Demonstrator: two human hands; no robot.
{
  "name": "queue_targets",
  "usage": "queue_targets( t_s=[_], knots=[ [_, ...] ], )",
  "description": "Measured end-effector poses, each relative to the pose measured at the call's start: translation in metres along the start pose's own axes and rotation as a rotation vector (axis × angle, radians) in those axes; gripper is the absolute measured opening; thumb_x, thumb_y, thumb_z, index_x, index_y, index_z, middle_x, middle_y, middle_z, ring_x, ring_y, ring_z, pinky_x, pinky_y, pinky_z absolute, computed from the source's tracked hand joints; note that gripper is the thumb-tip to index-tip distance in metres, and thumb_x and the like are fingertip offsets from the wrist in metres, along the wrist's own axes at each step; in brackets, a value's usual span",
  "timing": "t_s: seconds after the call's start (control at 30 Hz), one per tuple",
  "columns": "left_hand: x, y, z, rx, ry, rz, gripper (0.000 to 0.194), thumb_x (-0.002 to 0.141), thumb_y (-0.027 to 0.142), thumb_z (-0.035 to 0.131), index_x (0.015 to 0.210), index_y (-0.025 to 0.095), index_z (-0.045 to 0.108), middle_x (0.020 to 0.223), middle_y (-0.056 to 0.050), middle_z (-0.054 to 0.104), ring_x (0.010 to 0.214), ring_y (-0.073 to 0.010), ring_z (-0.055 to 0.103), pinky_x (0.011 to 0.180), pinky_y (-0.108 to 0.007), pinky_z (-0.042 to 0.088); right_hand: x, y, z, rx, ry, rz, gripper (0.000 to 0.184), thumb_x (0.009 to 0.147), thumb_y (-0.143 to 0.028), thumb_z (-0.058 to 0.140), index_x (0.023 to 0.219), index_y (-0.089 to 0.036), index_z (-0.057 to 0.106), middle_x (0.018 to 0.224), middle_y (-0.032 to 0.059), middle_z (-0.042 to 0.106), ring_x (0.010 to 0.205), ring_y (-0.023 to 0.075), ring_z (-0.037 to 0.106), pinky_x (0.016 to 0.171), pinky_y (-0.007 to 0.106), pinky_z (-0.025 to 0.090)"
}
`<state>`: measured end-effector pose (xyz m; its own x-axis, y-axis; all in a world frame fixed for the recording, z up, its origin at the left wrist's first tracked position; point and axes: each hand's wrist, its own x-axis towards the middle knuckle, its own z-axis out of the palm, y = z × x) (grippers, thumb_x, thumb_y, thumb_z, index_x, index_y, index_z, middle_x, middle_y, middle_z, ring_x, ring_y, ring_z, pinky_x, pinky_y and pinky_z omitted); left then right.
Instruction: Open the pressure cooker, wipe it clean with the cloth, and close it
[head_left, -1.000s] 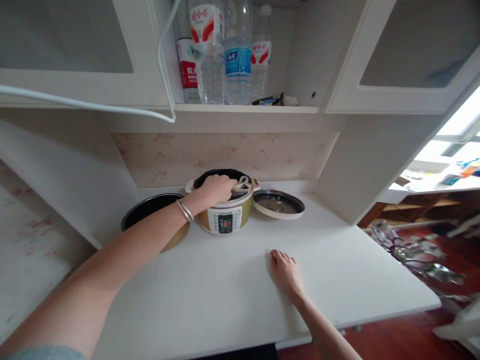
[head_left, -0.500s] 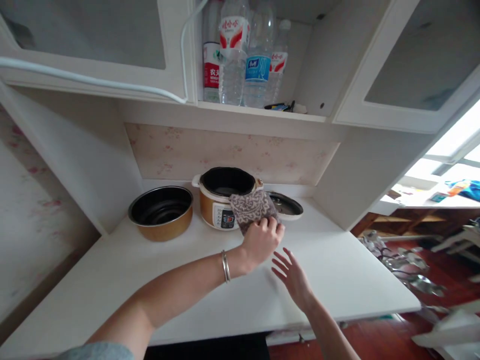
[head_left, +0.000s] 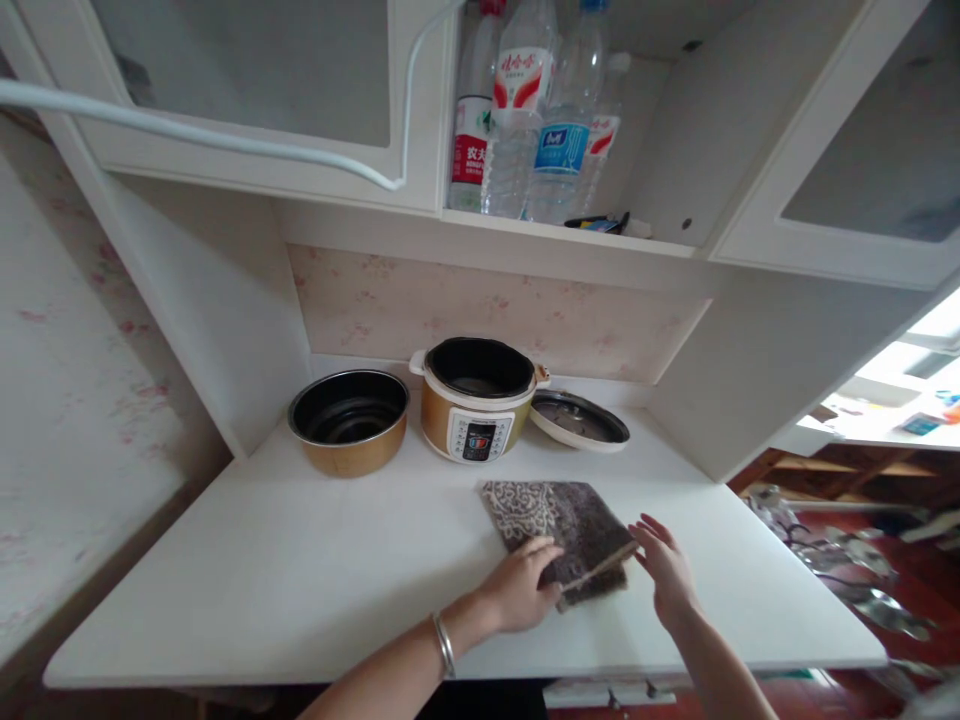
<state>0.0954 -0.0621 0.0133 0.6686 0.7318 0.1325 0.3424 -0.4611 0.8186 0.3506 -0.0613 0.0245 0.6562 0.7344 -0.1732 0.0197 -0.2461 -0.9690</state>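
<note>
A folded grey-brown patterned cloth (head_left: 574, 525) is over the white counter, in front of the rice cooker. My left hand (head_left: 525, 585) is closed on the cloth's near left edge, thumb toward me. At its right corner, my right hand (head_left: 666, 570) has its curled fingertips on the edge; the thumb is hard to see. The gold and white rice cooker (head_left: 435, 412) stands without its lid, its dark inside showing. Left of it sits a gold pot with a black interior (head_left: 367, 458). An oval lid (head_left: 581, 418) lies underside up at the cooker's right.
The white counter (head_left: 247, 560) runs between side panels. Overhead, an open cupboard shelf holds several plastic bottles (head_left: 517, 130). A white cable (head_left: 225, 140) hangs across the cupboard front at upper left. Shiny objects (head_left: 855, 570) lie beyond the counter's right edge.
My left hand has brought the cloth from the cooker's front right rim down toward me, and it lies more spread out. My right hand has moved right and meets the cloth's corner.
</note>
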Motion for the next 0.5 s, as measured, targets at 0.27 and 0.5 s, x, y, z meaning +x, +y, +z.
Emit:
queue_targets(
  t_s=[0.27, 0.5],
  knots=[
    [-0.079, -0.05, -0.099, -0.388, 0.773, -0.42, 0.036, 0.082, 0.041, 0.054, 0.109, 0.017, 0.061, 0.115, -0.011, 0.062, 0.101, -0.0231, 0.061, 0.094, -0.04, 0.045, -0.051, -0.039, 0.089, -0.25, -0.318, -0.486, 0.028, 0.077, -0.044, 0.055, 0.091, -0.021, 0.063, 0.091, 0.0044, 0.065, 0.083, 0.0204, 0.06, 0.077, 0.032, 0.046],
    [-0.151, -0.094, -0.219, -0.374, 1.297, -0.551, 0.052, 0.081, 0.05, 0.056, 0.123, 0.021, 0.052, 0.128, -0.01, 0.054, 0.105, -0.0219, 0.06, 0.094, -0.039, 0.046, -0.121, -0.073, 0.227, -0.119, -1.019, -0.168, 0.033, 0.073, -0.036, 0.063, 0.103, -0.022, 0.06, 0.101, 0.0049, 0.063, 0.093, 0.0199, 0.058, 0.075, 0.032, 0.049]
  ],
)
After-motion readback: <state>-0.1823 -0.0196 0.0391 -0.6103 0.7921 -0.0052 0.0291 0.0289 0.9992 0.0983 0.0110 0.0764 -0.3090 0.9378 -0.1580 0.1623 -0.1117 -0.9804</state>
